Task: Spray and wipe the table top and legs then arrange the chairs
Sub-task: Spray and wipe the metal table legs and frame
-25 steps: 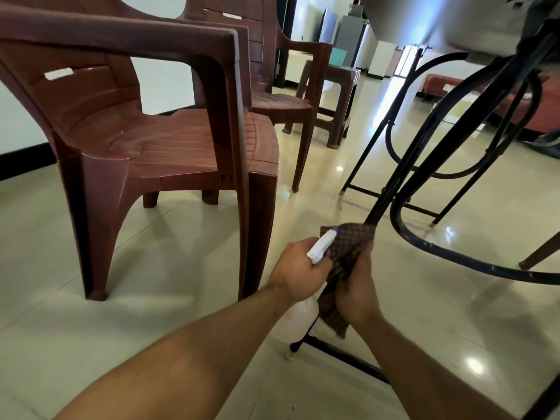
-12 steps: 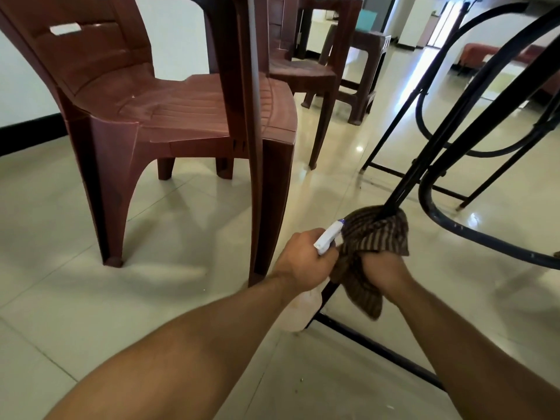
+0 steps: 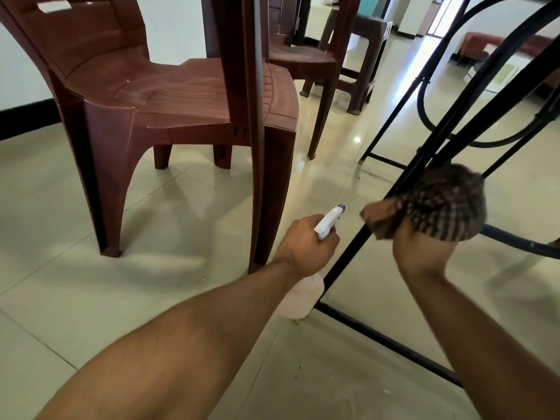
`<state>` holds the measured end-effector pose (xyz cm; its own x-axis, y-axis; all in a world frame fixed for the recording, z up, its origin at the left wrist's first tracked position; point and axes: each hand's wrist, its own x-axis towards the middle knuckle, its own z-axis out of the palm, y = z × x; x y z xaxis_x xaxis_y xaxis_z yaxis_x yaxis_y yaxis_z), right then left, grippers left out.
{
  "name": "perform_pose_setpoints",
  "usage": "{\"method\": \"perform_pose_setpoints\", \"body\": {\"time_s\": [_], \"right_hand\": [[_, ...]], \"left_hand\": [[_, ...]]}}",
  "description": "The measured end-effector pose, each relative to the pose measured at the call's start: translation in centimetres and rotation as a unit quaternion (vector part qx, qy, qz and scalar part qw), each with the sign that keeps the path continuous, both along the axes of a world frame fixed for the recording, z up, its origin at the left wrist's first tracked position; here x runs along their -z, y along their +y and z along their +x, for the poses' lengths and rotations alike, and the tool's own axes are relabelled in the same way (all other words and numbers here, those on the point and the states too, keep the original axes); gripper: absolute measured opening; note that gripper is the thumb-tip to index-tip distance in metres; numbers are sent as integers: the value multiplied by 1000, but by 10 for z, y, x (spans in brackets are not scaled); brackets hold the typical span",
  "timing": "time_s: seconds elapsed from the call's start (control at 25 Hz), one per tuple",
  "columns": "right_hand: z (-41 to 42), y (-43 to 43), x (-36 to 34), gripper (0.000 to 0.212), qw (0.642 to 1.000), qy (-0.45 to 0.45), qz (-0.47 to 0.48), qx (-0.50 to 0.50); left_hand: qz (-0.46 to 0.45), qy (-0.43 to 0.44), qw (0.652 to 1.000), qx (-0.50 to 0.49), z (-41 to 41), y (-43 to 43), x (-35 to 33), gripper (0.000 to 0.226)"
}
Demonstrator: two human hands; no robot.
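- The left grip (image 3: 306, 242) is curled tight round the neck of a spray bottle (image 3: 328, 221). The white nozzle sticks up past the knuckles and points toward the table leg (image 3: 345, 259).
- The bottle's pale body hangs below the wrist, just beside the spot where the leg meets a black bar (image 3: 388, 341) lying on the floor (image 3: 91, 283).
- The right grip (image 3: 421, 250) holds a checked cloth (image 3: 445, 204), bunched round the leg above the hand, with one brown corner poking out to the left.
- The leg slants up and to the right from the floor, and other black tubes of the table frame cross behind the cloth.
- A brown plastic chair (image 3: 169, 95) stands to the left, its front leg near the left wrist.
- A second chair (image 3: 303, 56) and a stool (image 3: 363, 56) of the same colour stand farther back.
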<state>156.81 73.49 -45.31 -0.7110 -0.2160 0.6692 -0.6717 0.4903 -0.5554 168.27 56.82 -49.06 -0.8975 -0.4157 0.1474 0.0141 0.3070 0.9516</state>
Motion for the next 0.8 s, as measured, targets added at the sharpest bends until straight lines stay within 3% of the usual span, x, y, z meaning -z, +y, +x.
{"method": "perform_pose_setpoints", "body": {"time_s": [0.12, 0.2, 0.28, 0.4, 0.44, 0.48, 0.6, 0.68, 0.76, 0.8], "right_hand": [[4, -4, -27, 23, 992, 25, 3, -125], [7, -7, -15, 32, 964, 93, 196, -153], [6, -1, 32, 43, 893, 220, 374, -116], [15, 15, 81, 50, 784, 263, 519, -216], [12, 18, 81, 60, 768, 265, 544, -210], [10, 19, 74, 66, 778, 267, 539, -181], [10, 17, 39, 62, 852, 247, 461, -24], [10, 12, 35, 62, 873, 218, 435, 33], [15, 8, 56, 62, 857, 224, 464, -1], [21, 9, 74, 61, 830, 229, 507, -46]], "left_hand": [[4, -11, 1000, -7, 1, 0, 8, 13], [0, -15, 1000, -7, 4, 2, 15, 7], [-7, -17, 1000, -4, 9, 3, 22, 11], [-14, -28, 999, -10, 17, 0, 31, 11], [-13, -33, 999, -15, 18, -1, 34, 11], [-13, -38, 999, -18, 18, -1, 36, 11], [-23, -38, 999, -20, 18, -2, 36, 11], [-19, -39, 999, -18, 19, -1, 34, 13], [-11, -47, 999, -11, 19, 0, 39, 8], [-16, -52, 998, -10, 20, 0, 42, 10]]}}
